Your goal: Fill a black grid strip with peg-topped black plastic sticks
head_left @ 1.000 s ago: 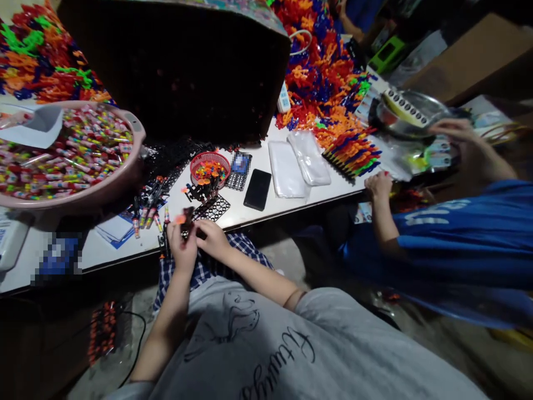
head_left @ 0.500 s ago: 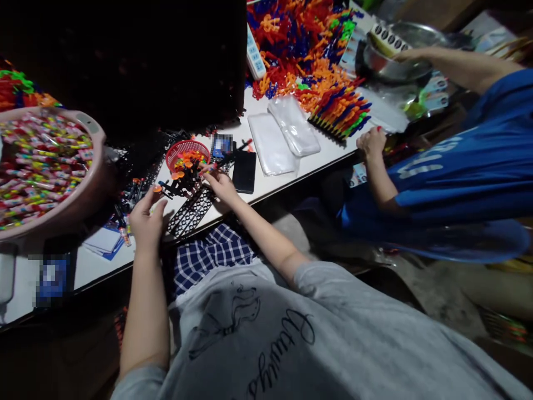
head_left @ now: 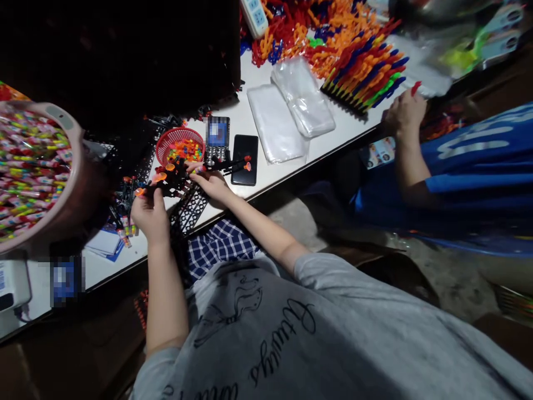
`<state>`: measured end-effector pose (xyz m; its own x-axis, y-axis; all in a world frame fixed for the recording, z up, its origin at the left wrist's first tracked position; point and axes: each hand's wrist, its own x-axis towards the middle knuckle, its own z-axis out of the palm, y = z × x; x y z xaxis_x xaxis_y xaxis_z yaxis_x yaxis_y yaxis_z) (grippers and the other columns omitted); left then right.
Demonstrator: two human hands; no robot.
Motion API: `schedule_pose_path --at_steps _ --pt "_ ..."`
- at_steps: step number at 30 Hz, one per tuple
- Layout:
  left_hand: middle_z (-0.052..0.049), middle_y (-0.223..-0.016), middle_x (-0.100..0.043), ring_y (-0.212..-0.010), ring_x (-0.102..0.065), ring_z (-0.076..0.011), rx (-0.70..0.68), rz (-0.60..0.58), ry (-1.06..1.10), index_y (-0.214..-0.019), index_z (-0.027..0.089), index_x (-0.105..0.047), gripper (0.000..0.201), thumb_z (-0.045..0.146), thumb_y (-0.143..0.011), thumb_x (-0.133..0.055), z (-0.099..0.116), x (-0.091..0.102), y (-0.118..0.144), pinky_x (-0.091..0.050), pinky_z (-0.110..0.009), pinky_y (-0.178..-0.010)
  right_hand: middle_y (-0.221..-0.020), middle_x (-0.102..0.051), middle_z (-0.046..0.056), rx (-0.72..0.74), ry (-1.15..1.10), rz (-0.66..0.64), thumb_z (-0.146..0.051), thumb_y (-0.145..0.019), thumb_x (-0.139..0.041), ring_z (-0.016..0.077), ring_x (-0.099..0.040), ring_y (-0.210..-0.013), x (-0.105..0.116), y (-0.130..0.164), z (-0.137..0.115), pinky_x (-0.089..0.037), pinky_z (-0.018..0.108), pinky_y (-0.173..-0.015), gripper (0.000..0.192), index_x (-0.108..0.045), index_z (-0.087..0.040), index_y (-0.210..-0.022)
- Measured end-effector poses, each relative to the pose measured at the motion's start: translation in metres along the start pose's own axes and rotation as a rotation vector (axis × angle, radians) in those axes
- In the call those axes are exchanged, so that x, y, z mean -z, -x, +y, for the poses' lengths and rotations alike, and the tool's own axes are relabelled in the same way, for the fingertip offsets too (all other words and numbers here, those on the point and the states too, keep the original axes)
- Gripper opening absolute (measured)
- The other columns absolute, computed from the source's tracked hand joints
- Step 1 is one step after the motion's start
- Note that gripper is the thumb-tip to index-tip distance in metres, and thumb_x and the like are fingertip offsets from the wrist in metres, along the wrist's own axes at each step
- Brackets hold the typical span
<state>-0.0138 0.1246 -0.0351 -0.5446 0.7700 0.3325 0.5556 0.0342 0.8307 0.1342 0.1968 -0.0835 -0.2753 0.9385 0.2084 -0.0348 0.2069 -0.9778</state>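
Observation:
My left hand [head_left: 149, 212] grips the left end of a black plastic frame with orange suction-cup pieces [head_left: 172, 179] held just above the white table [head_left: 266, 166]. My right hand [head_left: 210, 180] holds the same frame's right side, beside a black stick tipped with an orange cup [head_left: 238, 164]. A small red basket [head_left: 180, 144] of coloured pieces sits just behind the hands. A black perforated tray [head_left: 189, 208] lies under them.
A pink basin [head_left: 62, 191] of wrapped sweets stands at left. A black phone [head_left: 244, 159], a calculator [head_left: 216, 144] and clear plastic bags [head_left: 287, 111] lie mid-table. Piles of coloured plastic parts [head_left: 353, 61] fill the back. A person in blue [head_left: 470, 166] sits at right, hand [head_left: 402, 111] on the table edge.
My hands left my lap and reached to the table, then took hold of the black frame with orange cups. The view shifted down and left.

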Motion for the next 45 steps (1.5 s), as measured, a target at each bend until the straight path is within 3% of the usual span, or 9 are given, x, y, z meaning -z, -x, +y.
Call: schedule_pose_path --at_steps 8,13,15,19,25,32,39,43,45 --pt "-0.009 -0.099 -0.066 -0.103 -0.064 -0.0247 -0.041 -0.036 0.059 -0.098 0.016 -0.060 0.035 0.048 -0.083 -0.060 -0.004 -0.003 -0.001 -0.051 -0.041 -0.097 -0.112 -0.068 0.005 -0.017 0.043 -0.016 -0.033 -0.095 -0.050 0.0170 -0.058 -0.119 -0.001 -0.002 0.001 -0.043 0.035 -0.108 0.020 -0.065 -0.020 -0.100" --pt "-0.008 -0.120 -0.061 -0.112 -0.061 -0.0231 -0.240 -0.101 0.064 -0.125 0.021 -0.053 0.041 0.042 -0.089 -0.056 0.027 0.017 -0.007 -0.048 -0.041 -0.102 -0.115 -0.067 0.005 0.021 0.117 -0.001 -0.034 -0.098 -0.042 0.0173 -0.058 -0.119 0.008 -0.001 -0.012 -0.043 0.036 -0.109 0.024 -0.061 -0.021 -0.100" --pt "-0.007 -0.124 -0.059 -0.119 -0.057 -0.0243 -0.300 -0.165 -0.029 -0.122 0.022 -0.057 0.038 0.039 -0.089 -0.058 0.041 0.025 -0.012 -0.045 -0.043 -0.107 -0.113 -0.067 0.006 0.039 0.173 0.025 -0.035 -0.099 -0.040 0.0192 -0.058 -0.118 0.013 -0.001 -0.024 -0.044 0.038 -0.108 0.025 -0.060 -0.021 -0.099" --pt "-0.005 -0.111 -0.066 -0.116 -0.058 -0.0255 -0.313 -0.353 -0.148 -0.108 0.025 -0.067 0.026 0.036 -0.085 -0.064 0.053 0.028 -0.024 -0.042 -0.046 -0.110 -0.109 -0.066 0.005 0.047 0.299 0.048 -0.033 -0.100 -0.033 0.0227 -0.059 -0.115 0.020 -0.004 -0.055 -0.047 0.046 -0.103 0.029 -0.059 -0.022 -0.096" --pt "-0.004 -0.102 -0.067 -0.102 -0.063 -0.0247 -0.297 -0.341 -0.171 -0.102 0.027 -0.066 0.021 0.032 -0.082 -0.066 0.052 0.021 -0.030 -0.048 -0.044 -0.101 -0.121 -0.061 0.001 0.255 0.503 -0.210 -0.030 -0.090 -0.052 0.0260 -0.052 -0.122 0.018 -0.024 -0.081 -0.046 0.048 -0.103 0.015 -0.059 -0.025 -0.103" --pt "-0.003 -0.093 -0.064 -0.094 -0.061 -0.0215 -0.327 -0.317 -0.220 -0.091 0.021 -0.061 0.016 0.032 -0.080 -0.067 0.049 0.021 -0.031 -0.048 -0.038 -0.093 -0.115 -0.060 0.003 0.348 0.632 -0.289 -0.022 -0.088 -0.047 0.0226 -0.053 -0.117 0.011 -0.040 -0.065 -0.042 0.047 -0.105 0.021 -0.058 -0.018 -0.105" --pt "-0.002 -0.085 -0.060 -0.093 -0.061 -0.0228 -0.311 -0.241 -0.231 -0.080 0.024 -0.054 0.018 0.037 -0.081 -0.067 0.050 0.015 -0.031 -0.048 -0.042 -0.092 -0.111 -0.061 0.002 0.354 0.613 -0.296 -0.026 -0.089 -0.050 0.0189 -0.055 -0.111 0.011 -0.046 -0.059 -0.042 0.042 -0.105 0.015 -0.058 -0.018 -0.099" --pt "-0.004 -0.108 -0.063 -0.112 -0.058 -0.0231 -0.369 -0.311 -0.107 -0.097 0.024 -0.057 0.023 0.041 -0.082 -0.064 0.058 0.027 -0.029 -0.044 -0.041 -0.103 -0.108 -0.065 0.005 0.283 0.560 -0.250 -0.042 -0.090 -0.054 0.0216 -0.054 -0.113 0.013 -0.048 -0.046 -0.047 0.041 -0.098 0.024 -0.058 -0.019 -0.085" --pt "-0.007 -0.126 -0.057 -0.124 -0.052 -0.0226 -0.290 -0.279 -0.061 -0.113 0.022 -0.053 0.036 0.043 -0.084 -0.059 0.049 0.038 -0.027 -0.040 -0.040 -0.109 -0.103 -0.068 0.005 0.217 0.502 -0.153 -0.054 -0.090 -0.049 0.0221 -0.053 -0.115 0.015 -0.044 -0.036 -0.047 0.041 -0.093 0.038 -0.057 -0.020 -0.074"
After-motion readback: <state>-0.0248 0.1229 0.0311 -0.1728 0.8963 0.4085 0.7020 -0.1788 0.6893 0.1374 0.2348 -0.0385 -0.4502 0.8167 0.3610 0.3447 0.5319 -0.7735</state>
